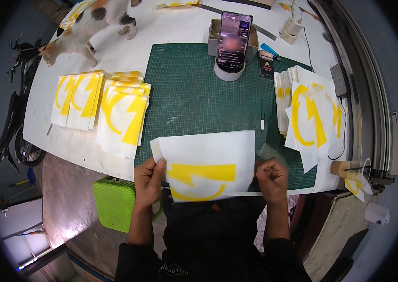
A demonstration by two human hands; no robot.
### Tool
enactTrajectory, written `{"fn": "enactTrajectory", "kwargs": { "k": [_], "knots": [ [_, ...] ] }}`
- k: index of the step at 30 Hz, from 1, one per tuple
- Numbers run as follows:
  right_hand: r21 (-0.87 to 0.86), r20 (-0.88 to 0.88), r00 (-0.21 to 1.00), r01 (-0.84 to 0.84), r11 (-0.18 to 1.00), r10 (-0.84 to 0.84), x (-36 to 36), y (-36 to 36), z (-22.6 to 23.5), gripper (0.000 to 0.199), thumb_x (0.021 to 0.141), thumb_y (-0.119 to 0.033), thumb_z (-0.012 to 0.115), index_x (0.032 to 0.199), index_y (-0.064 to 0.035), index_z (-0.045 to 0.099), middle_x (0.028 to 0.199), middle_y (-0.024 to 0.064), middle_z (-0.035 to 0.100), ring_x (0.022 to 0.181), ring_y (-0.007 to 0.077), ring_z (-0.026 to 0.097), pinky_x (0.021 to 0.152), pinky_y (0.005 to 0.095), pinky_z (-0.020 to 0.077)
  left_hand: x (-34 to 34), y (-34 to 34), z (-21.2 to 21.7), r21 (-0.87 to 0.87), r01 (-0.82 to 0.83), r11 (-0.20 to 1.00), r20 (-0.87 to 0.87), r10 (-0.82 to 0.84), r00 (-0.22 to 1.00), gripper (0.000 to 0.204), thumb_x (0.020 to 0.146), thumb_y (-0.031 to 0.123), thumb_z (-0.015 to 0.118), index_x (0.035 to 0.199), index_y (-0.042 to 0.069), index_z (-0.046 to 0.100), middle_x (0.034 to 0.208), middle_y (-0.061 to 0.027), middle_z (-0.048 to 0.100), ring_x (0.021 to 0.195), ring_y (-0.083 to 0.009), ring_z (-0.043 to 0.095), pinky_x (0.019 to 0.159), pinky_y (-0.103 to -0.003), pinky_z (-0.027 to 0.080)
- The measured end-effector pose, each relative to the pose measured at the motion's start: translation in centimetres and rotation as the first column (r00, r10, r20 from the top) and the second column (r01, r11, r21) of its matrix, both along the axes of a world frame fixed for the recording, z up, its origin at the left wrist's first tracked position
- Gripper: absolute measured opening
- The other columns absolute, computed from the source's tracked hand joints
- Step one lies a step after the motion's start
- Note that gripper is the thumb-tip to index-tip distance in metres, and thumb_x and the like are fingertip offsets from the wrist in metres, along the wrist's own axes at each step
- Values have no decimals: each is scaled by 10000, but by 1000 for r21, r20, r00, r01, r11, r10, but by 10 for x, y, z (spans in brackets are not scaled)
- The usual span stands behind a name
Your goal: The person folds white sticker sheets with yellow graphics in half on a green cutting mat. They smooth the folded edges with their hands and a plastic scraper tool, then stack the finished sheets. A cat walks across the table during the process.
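Observation:
My left hand pinches the left edge of a white sheet with a yellow lightning-like shape and curve on it. The sheet is held over the front edge of a green cutting mat, its upper left corner slightly folded. At the sheet's right edge, my right hand is closed, fingertips pinched together. A see-through piece of film shows just above those fingers and seems to be held by them. The fingertips themselves are partly hidden.
Stacks of similar yellow-marked sheets lie on the left and on the right. A phone stands on a round white holder at the back, beside a small dark box and blue lighter. A cat walks on the table.

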State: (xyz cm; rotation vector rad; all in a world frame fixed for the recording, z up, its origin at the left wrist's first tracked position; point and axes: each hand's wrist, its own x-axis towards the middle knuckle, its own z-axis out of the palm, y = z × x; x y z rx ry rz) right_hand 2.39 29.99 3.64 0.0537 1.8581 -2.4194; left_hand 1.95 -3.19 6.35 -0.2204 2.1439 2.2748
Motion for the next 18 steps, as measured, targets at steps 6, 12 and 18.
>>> {"fn": "enactTrajectory", "kwargs": {
  "k": [6,12,18],
  "knots": [
    [69,59,998,24,997,-28,-10,-9,16,262,938,23,749,1173,11,634,1098,106,723,1053,150,670,916,302,523,-1,2,-7,14,101,995,-4,-101,995,266,1093,124,583,1210,-73,718,1015,-68,763,902,-79,655,798,-242,512],
    [17,55,997,-53,998,52,-18,-26,2,349,955,20,742,1282,53,625,1078,92,734,987,149,695,915,304,545,4,7,-4,215,178,960,-12,-180,984,291,1095,123,564,1266,-81,682,1106,-92,756,984,-113,675,861,-265,519],
    [-64,86,996,-33,997,39,-16,-31,6,265,954,31,739,1204,57,655,1046,121,752,906,121,713,821,271,568,-3,-3,1,393,128,910,19,-147,989,381,1102,141,544,1416,-74,565,1240,-101,714,1106,-128,654,944,-282,501]
  ]
}}
